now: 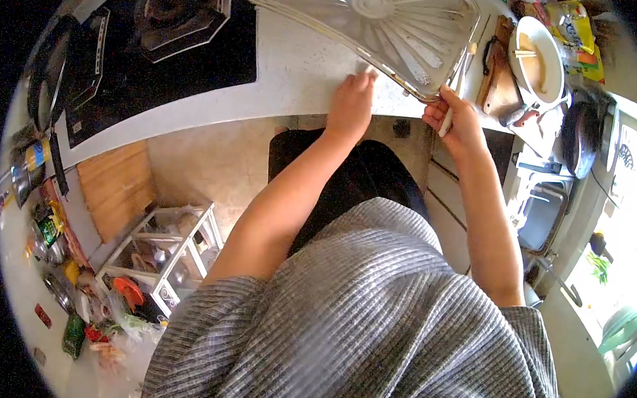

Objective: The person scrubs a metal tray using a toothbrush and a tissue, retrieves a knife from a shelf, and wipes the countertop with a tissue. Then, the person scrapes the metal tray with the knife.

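Note:
A translucent triangular corner shelf (416,41) with fan-like ribs is tilted over the white counter (297,70). My right hand (456,120) is closed at its near corner, thumb on the rim. A slim white handle (447,122) also lies in that hand; its far end runs up beside the shelf, and I cannot tell what tool it is. My left hand (350,106) is curled shut at the counter's front edge, just below the shelf's long rim. A small whitish bit shows at its fingertips, too little to name.
A black gas hob (195,67) is at the left, with a dark pan (49,73) beyond it. At the right are a white bowl (549,71) with chopsticks, a wooden board (500,86) and a sink (540,220). A white-framed rack (162,248) stands low at the left.

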{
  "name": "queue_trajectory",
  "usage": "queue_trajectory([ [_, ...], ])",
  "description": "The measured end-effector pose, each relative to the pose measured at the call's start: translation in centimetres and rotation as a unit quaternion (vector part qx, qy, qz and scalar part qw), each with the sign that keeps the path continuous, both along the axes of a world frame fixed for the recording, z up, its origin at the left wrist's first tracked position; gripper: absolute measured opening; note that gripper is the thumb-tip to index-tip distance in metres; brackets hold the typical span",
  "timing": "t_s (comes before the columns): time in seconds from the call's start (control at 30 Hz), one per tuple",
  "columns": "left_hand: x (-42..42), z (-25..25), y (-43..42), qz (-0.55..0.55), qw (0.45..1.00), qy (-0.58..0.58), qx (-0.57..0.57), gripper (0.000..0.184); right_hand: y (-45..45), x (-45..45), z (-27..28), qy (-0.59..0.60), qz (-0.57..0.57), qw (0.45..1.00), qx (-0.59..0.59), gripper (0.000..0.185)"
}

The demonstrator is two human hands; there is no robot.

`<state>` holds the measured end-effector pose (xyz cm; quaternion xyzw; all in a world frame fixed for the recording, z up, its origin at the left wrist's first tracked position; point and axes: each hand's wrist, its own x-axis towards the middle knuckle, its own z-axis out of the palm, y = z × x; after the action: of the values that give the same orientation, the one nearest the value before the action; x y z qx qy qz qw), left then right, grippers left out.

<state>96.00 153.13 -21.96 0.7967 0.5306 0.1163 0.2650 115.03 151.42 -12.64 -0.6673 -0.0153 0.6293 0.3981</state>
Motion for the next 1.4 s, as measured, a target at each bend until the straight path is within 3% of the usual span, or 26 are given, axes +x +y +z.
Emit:
queue_trajectory([
  [0.1,-4.4,-1.0,1.8,-0.109,0.987,-0.090,0.077,0.025,-0.1,0.0,0.2,0.002,0.000,1.000,0.006,0.019],
  [0.13,-7.1,-4.5,3.3,-0.017,0.992,-0.016,0.126,0.024,0.1,-0.1,0.2,0.004,0.002,1.000,0.012,0.019],
  [0.17,-9.8,-2.3,6.8,0.024,0.981,-0.047,0.186,0.020,0.1,-0.2,0.2,0.004,0.000,1.000,0.017,0.018],
  [0.2,-12.5,-2.1,9.9,0.073,0.989,0.108,0.070,0.019,-0.2,-0.2,0.2,0.003,-0.004,1.000,0.012,0.018],
  [0.27,-13.6,-0.3,13.7,0.136,0.975,0.060,0.168,0.018,0.0,-0.3,0.3,0.002,-0.004,1.000,0.000,0.018],
  [0.37,-10.7,-5.5,13.7,0.169,0.956,0.027,0.240,0.019,0.2,-0.5,0.9,0.004,-0.004,1.000,0.007,0.019],
  [0.43,-7.3,-5.9,10.4,0.091,0.967,0.042,0.236,0.022,0.3,-0.7,1.4,0.013,-0.007,1.000,0.026,0.019],
  [0.47,-5.3,-4.7,8.1,0.095,0.970,0.001,0.223,0.026,0.2,-0.8,1.5,0.010,-0.013,0.999,0.028,0.018],
  [0.5,-4.2,-3.7,5.9,0.073,0.975,0.063,0.202,0.025,0.3,-0.8,1.7,0.007,-0.018,0.999,0.033,0.018],
  [0.53,-3.4,-2.9,3.9,0.057,0.990,0.040,0.120,0.026,0.4,-1.0,1.8,0.004,-0.022,0.999,0.040,0.017],
  [0.6,-2.9,-2.3,-0.6,0.058,0.995,-0.079,0.020,0.039,0.2,-1.7,2.5,0.035,-0.035,0.997,0.067,0.018],
  [0.63,-3.6,-1.4,-2.5,-0.024,0.995,-0.071,0.071,0.039,0.1,-2.1,3.0,0.037,-0.042,0.996,0.067,0.018],
  [0.73,-3.0,0.4,-2.1,-0.115,0.988,-0.101,0.006,0.038,2.2,0.7,2.7,0.073,-0.080,0.993,0.055,0.022],
  [0.8,-5.9,-0.3,-1.2,-0.089,0.988,-0.119,0.049,0.037,2.5,1.0,2.7,0.093,-0.084,0.991,0.051,0.022],
  [0.93,-11.9,1.3,3.5,0.131,0.987,0.020,0.090,0.033,2.0,0.8,1.7,0.085,-0.072,0.993,0.038,0.021],
  [1.07,-7.1,-0.1,1.4,0.181,0.983,-0.008,0.031,0.022,2.2,0.1,2.2,0.064,-0.052,0.996,0.037,0.020],
  [1.1,-5.8,-1.5,1.0,0.190,0.975,-0.077,-0.080,0.019,2.2,0.0,2.1,0.060,-0.044,0.996,0.046,0.019],
  [1.13,-4.0,-2.1,-0.2,0.172,0.981,-0.087,-0.023,0.019,2.0,0.0,1.9,0.056,-0.032,0.996,0.056,0.019],
  [1.27,0.2,-1.7,0.3,0.106,0.987,-0.119,-0.030,0.025,2.0,0.1,1.9,0.078,-0.016,0.994,0.077,0.016],
  [1.3,0.5,-1.5,0.1,0.023,0.996,-0.030,0.077,0.028,2.0,0.1,1.8,0.073,-0.020,0.994,0.075,0.016],
  [1.4,0.4,-0.5,1.1,-0.091,0.996,0.019,0.004,0.034,1.9,0.6,0.9,0.080,-0.032,0.993,0.076,0.018],
])
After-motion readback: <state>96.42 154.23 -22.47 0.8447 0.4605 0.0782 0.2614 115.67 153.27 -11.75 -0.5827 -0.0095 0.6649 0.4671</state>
